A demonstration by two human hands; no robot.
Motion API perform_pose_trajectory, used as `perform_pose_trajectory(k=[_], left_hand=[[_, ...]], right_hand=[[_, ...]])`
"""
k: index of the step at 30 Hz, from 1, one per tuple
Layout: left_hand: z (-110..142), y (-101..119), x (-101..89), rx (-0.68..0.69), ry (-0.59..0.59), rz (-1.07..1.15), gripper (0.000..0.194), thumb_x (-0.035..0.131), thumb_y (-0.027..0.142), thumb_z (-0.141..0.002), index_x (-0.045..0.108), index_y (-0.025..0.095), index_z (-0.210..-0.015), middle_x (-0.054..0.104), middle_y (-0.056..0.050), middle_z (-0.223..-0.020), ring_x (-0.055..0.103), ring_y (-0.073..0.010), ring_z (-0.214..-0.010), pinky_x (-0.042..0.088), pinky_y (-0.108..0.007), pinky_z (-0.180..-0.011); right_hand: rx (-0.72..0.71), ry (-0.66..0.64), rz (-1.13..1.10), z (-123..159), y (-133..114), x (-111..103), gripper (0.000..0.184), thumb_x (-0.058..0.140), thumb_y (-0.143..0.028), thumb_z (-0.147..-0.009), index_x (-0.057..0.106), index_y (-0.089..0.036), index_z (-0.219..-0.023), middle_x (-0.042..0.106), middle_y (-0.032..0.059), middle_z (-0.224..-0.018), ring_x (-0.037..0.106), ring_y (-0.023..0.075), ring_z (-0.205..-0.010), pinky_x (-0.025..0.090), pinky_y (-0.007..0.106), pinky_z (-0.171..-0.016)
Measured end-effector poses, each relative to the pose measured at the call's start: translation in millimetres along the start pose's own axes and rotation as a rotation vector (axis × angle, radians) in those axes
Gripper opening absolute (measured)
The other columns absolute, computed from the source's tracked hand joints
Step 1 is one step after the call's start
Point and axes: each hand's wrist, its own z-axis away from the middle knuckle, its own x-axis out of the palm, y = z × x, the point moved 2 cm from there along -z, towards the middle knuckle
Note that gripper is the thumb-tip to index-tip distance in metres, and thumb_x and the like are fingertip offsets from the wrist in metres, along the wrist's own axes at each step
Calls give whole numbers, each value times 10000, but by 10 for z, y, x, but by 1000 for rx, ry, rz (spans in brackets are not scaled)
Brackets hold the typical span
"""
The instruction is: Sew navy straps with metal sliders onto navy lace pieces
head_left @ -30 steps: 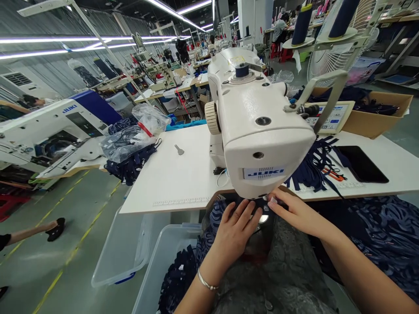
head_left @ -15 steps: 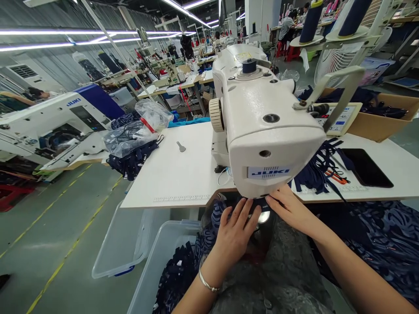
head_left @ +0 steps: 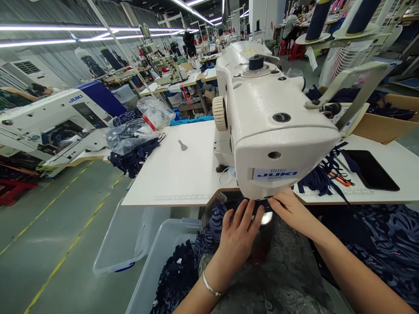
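A white JUKI sewing machine (head_left: 278,148) stands in front of me, and its head covers the needle area. My left hand (head_left: 240,231), with a silver bangle at the wrist, lies with fingers spread on navy fabric (head_left: 258,203) just below the head. From the other side my right hand (head_left: 290,209) reaches to the same fabric. Its fingers are close together on the fabric's edge, partly hidden by the machine. Blue patterned fabric (head_left: 216,222) bunches left of my left hand. A bright round spot (head_left: 266,218) shows between the hands.
Navy pieces (head_left: 178,266) fill a clear plastic bin (head_left: 149,261) at lower left. The white table (head_left: 183,174) holds a small grey metal piece (head_left: 182,145), navy strips (head_left: 316,179), orange-handled snips (head_left: 340,178) and a black phone (head_left: 371,170). Patterned fabric (head_left: 386,235) hangs at right.
The view has shifted slightly, so the machine appears a little further right and larger. Both hands stay by the fabric under the machine head, with hardly any change in pose.
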Motion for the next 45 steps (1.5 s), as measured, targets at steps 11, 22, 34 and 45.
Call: perform_pose_trajectory(k=[11,22,34,45], left_hand=[[-3,27,-30,-24,8,42,518,394,87,-927,457,238,-1419,475,-41,-1471,396,-207,-1361,290,-383,-1027],[17,32,3,-57,25,89,477,383,125,-949,484,238,-1401,501,-61,-1448,405,-227,-1346,311,-388,-997],[89,26,63,-121,111,109,436,450,185,-957,511,269,-1380,555,-58,-1396,433,-224,-1308,276,-372,-1028],[73,43,97,-88,138,155,490,451,153,-925,489,264,-1401,557,-38,-1389,386,-227,-1344,247,-353,-1084]], right_hand=[[-7,11,-16,-6,28,24,308,393,-337,-954,595,-242,-741,608,86,-878,509,304,-1090,441,455,-911],[-60,-2,8,7,78,78,291,373,-317,-974,594,-237,-802,606,88,-948,515,287,-1090,426,456,-944],[-28,99,-117,40,22,149,267,370,-365,-985,533,-243,-811,529,60,-871,554,251,-1031,497,403,-900],[162,115,-249,98,157,232,235,404,-441,-973,456,-234,-1070,592,49,-974,583,211,-954,492,353,-834]])
